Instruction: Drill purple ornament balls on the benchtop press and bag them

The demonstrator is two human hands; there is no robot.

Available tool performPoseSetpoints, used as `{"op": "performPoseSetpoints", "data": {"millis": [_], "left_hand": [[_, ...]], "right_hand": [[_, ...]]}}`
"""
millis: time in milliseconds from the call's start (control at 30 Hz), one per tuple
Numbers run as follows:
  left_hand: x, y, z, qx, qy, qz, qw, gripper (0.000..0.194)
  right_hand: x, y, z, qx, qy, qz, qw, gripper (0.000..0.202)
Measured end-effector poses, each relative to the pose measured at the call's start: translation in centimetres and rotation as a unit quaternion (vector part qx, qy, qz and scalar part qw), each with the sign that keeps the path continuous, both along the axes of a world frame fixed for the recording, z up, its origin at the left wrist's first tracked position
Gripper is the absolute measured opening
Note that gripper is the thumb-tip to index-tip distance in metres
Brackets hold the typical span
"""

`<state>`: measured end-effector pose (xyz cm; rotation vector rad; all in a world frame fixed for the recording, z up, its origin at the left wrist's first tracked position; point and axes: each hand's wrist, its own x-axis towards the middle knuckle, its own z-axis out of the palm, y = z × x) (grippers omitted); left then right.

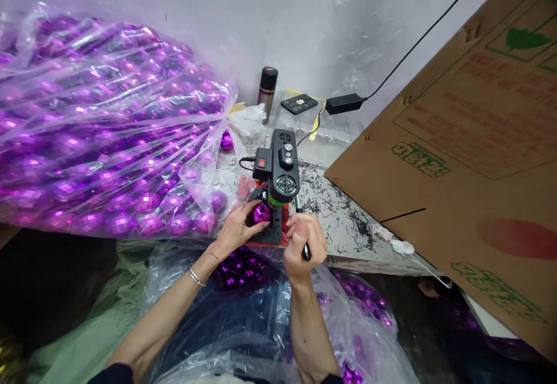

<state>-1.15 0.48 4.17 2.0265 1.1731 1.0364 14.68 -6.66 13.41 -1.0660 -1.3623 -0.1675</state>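
A small black bench drill press point(285, 166) with a red switch stands on the table. Under its head, my left hand point(239, 224) grips a shiny purple faceted ball point(261, 213) between thumb and fingers. My right hand point(307, 243) is wrapped round the black-tipped feed lever point(306, 252) on the press's right side. The drill's tip is hidden behind the head and the ball. Below my hands, more purple balls point(243, 268) lie in clear plastic over my lap.
A big clear bag of purple balls point(108, 134) fills the left. Behind the press are a dark bottle point(267, 91), a phone-like black object point(299, 104) and a power adapter point(346, 104). Black shavings point(317, 210) litter the table. A large cardboard box point(470, 158) leans at right.
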Motion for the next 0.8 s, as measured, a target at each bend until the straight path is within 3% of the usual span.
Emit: {"op": "performPoseSetpoints", "data": {"millis": [333, 567, 800], "left_hand": [[1.1, -0.1, -1.6, 0.003, -0.004, 0.032, 0.999, 0.058], [2.1, -0.4, -3.0, 0.02, -0.016, 0.007, 1.0, 0.061], [1.8, -0.4, -3.4, 0.006, -0.024, -0.014, 1.0, 0.064]], "right_hand": [[-0.1, -0.1, 0.4, -0.001, -0.001, 0.0, 1.0, 0.034], [-0.2, -0.1, 0.8, -0.007, 0.01, -0.003, 1.0, 0.035], [-0.1, -0.3, -0.3, 0.001, -0.001, -0.002, 1.0, 0.034]]}}
